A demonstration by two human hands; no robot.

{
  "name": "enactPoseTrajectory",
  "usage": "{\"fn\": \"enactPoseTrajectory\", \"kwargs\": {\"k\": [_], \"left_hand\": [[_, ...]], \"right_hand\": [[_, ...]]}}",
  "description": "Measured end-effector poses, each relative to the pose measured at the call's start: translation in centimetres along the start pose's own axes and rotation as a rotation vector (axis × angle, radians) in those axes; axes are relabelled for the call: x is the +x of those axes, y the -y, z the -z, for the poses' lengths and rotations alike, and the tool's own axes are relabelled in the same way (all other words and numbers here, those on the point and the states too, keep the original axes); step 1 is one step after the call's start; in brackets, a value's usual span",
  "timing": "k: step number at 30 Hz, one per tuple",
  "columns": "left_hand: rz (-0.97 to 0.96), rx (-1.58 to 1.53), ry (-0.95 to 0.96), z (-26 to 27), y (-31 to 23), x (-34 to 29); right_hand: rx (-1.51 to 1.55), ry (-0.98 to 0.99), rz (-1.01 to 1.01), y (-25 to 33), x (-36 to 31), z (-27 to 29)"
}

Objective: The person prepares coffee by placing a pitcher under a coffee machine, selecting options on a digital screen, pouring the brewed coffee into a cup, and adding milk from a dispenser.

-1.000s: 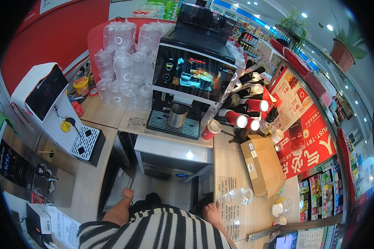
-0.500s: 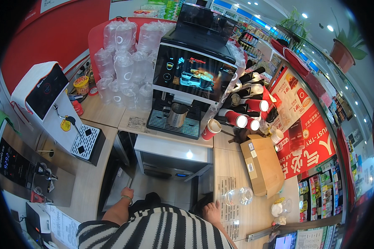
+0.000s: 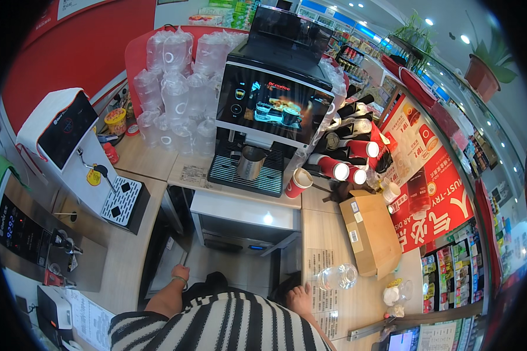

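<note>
My left hand (image 3: 180, 272), a bracelet at its wrist, hangs low beside my lap, near a pale panel under the left counter; its fingertips point away from view, so I cannot tell what they do. On the edge of the right counter (image 3: 324, 228) lies my right hand (image 3: 299, 298), its fingers stretched out and apart, holding nothing. To its right a clear round container (image 3: 336, 277) rests beside printed label strips (image 3: 322, 304). Ahead stands a coffee machine (image 3: 273, 106) with a lit screen, a steel milk jug (image 3: 251, 162) on its drip tray.
A red paper cup (image 3: 299, 182) stands right of the machine, near a cardboard box (image 3: 369, 234) and several more cups. Bagged clear plastic cups (image 3: 174, 93) are stacked behind. At left is a white dispenser (image 3: 70, 140) with a drip tray. A cabinet (image 3: 245, 213) sits below the machine.
The whole view shifts very slightly. Both hands and the objects around them stay in place.
</note>
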State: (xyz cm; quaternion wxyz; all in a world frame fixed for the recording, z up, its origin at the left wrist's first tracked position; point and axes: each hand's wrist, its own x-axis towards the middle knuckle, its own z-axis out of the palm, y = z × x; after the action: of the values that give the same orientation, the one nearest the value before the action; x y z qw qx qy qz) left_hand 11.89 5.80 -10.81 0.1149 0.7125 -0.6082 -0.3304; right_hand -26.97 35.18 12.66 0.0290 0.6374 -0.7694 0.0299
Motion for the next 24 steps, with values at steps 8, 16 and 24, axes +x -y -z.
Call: {"fn": "enactPoseTrajectory", "kwargs": {"k": [8,16,24], "left_hand": [[0.076,-0.034,0.062,-0.06,0.13,0.25],[0.002,0.016,-0.008,-0.50,0.41,0.42],[0.032,-0.006,0.003,-0.27,-0.08,0.25]], "right_hand": [[-0.002,0.006,-0.007,-0.16,-0.09,-0.41],[0.000,-0.001,-0.005,-0.01,0.02,-0.04],[-0.007,0.011,-0.005,0.01,0.08,0.08]]}}
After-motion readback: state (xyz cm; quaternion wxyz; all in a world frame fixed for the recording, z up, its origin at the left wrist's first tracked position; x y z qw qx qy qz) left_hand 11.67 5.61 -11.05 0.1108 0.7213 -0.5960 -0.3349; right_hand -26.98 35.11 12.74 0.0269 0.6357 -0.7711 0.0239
